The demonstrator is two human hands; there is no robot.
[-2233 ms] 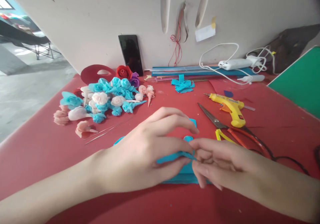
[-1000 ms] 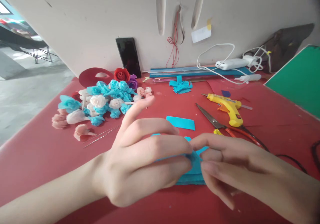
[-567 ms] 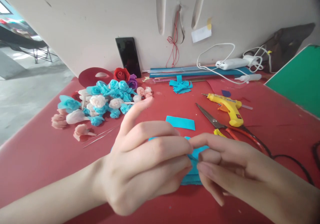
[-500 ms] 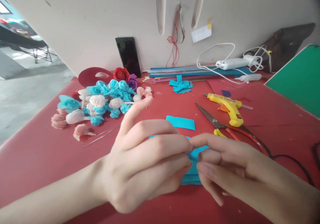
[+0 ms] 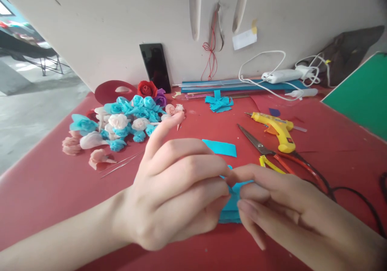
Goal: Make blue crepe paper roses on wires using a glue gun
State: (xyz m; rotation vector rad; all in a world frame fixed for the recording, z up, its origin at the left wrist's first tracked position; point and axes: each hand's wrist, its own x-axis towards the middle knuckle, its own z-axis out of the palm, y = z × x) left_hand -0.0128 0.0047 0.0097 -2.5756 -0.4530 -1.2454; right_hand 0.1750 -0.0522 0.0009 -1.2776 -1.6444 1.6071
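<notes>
In front of me, my left hand (image 5: 181, 194) is closed with its back to the camera, the index finger raised and the other fingers curled. Its fingertips meet those of my right hand (image 5: 272, 198), which is also pinched. Between them is a piece of blue crepe paper (image 5: 238, 187), mostly hidden by the fingers. Below lies a stack of blue crepe paper sheets (image 5: 231, 217), largely covered by my hands. Just beyond them a single blue paper rectangle (image 5: 220, 148) rests on the red table (image 5: 205, 242).
Paper flowers (image 5: 130, 119) are heaped at left, beside thin wires (image 5: 121, 165). At right lie scissors (image 5: 260, 146), yellow snips (image 5: 270, 164) and a yellow glue gun (image 5: 273, 128). Blue strips (image 5: 219, 102), a phone (image 5: 155, 67) and a white power strip (image 5: 281, 76) are at the back.
Both hands keep their pinch at nearly the same place. My left fingers have shifted slightly upward, and the view has moved a little.
</notes>
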